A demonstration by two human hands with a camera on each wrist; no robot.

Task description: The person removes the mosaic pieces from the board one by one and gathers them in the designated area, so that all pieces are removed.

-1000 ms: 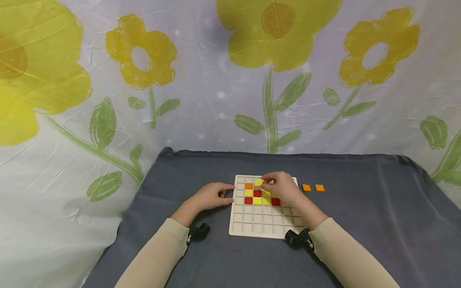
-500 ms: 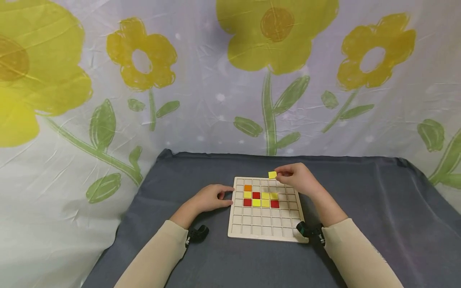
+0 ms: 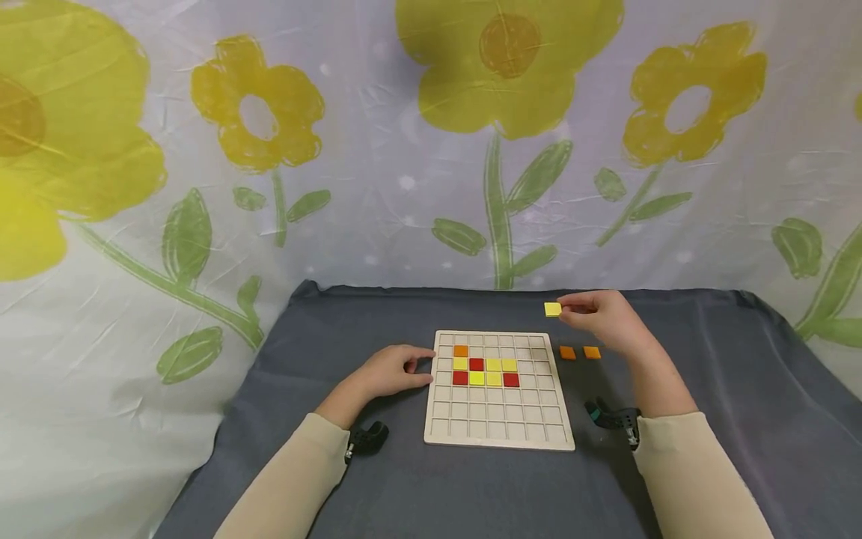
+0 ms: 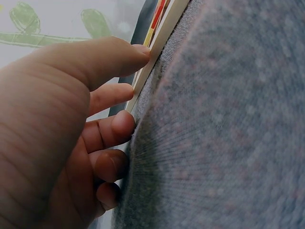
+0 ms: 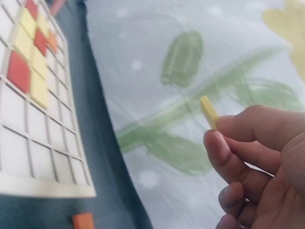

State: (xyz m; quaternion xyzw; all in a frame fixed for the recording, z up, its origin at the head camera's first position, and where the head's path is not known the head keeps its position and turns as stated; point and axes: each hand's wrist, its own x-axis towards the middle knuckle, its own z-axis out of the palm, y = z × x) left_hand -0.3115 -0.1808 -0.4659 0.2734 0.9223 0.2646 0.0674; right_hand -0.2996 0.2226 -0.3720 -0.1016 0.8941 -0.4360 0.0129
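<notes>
A wooden grid board lies on the dark cloth, with red, yellow and one orange tile set in its cells. My right hand pinches a yellow square tile between thumb and fingertips, raised beyond the board's far right corner. In the right wrist view the same yellow tile shows edge-on. At the board's left edge rests my left hand, its thumb and index fingertip touching the side. The left wrist view shows the thumb on that wooden edge, with the other fingers loosely bent.
Two loose orange tiles, one nearer and one farther right, lie on the cloth right of the board. A dark grey cloth covers the table. Behind it hangs a curtain printed with yellow flowers.
My right hand has lifted the yellow tile off the board's top area and carried it right and away, past the far right corner. The left hand has stayed at the board's left edge.
</notes>
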